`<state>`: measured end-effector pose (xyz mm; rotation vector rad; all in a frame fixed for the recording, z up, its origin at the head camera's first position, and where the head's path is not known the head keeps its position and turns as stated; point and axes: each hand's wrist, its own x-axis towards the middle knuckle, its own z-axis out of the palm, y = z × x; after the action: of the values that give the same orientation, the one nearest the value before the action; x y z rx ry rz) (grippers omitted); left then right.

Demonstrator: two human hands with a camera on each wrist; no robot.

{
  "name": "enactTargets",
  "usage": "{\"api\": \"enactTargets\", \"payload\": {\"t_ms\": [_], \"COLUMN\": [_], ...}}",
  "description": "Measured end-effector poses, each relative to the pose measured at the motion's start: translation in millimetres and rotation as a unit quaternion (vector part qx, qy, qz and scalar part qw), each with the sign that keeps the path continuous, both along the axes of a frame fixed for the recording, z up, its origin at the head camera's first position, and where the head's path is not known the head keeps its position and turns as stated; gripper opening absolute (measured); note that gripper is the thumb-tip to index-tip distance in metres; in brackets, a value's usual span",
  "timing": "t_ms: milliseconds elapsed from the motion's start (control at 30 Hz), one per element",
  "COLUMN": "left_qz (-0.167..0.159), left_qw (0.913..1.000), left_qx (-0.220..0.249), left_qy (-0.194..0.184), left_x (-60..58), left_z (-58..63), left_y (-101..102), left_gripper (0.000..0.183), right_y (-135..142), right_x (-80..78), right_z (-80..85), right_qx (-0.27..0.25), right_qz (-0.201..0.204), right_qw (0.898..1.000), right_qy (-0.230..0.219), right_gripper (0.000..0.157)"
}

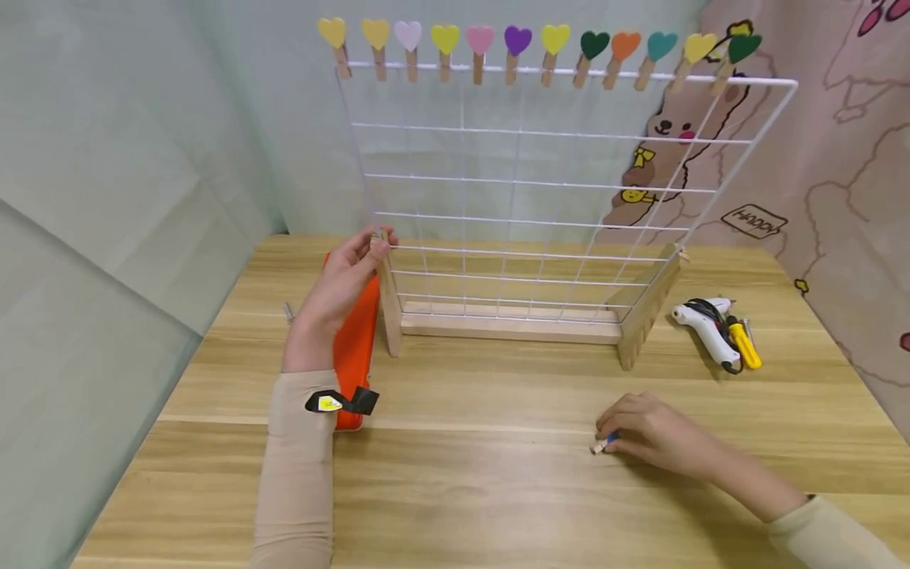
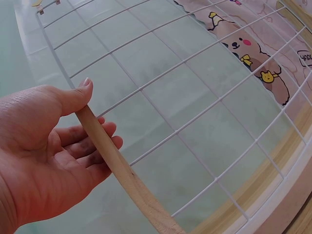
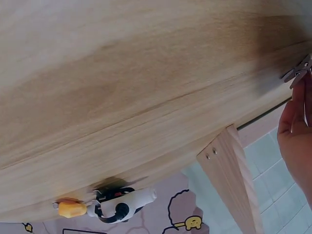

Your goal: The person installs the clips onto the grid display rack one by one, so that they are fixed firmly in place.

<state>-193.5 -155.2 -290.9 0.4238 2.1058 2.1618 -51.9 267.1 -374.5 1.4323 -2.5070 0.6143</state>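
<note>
A white wire grid (image 1: 513,182) stands in a wooden frame on the table, with several heart-topped clothespins clipped along its top bar. My left hand (image 1: 334,288) grips the frame's left wooden upright (image 1: 389,316). In the left wrist view the thumb lies over the upright (image 2: 117,161), with the fingers behind it. Low over the table, in front of the frame, my right hand (image 1: 657,435) pinches a small clothespin (image 1: 600,446) with a blue part. Fingers hide much of it. At the right wrist view's edge only the clothespin's dark, spread ends (image 3: 298,73) show.
An orange-red case (image 1: 359,348) lies beside the left forearm, partly hidden by it. A small metal piece (image 1: 287,311) is left of that arm. Right of the frame lie a white glue gun (image 1: 711,336) with a black cord and a yellow-handled tool (image 1: 744,348).
</note>
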Motion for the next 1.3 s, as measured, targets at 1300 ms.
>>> {"api": "enactTargets", "payload": {"t_ms": [1300], "left_qz": [0.004], "left_qw": [0.9999], "left_qx": [-0.015], "left_qy": [-0.002], "left_x": [1.1], "left_z": [-1.6], "left_y": [-1], "left_gripper": [0.048], "right_y": [14], "right_x": [-77.9], "right_z": [292.8], "right_qx": [-0.478], "right_qz": [-0.277], "right_qw": [0.831], "right_qy": [-0.064], "right_gripper": [0.034]}}
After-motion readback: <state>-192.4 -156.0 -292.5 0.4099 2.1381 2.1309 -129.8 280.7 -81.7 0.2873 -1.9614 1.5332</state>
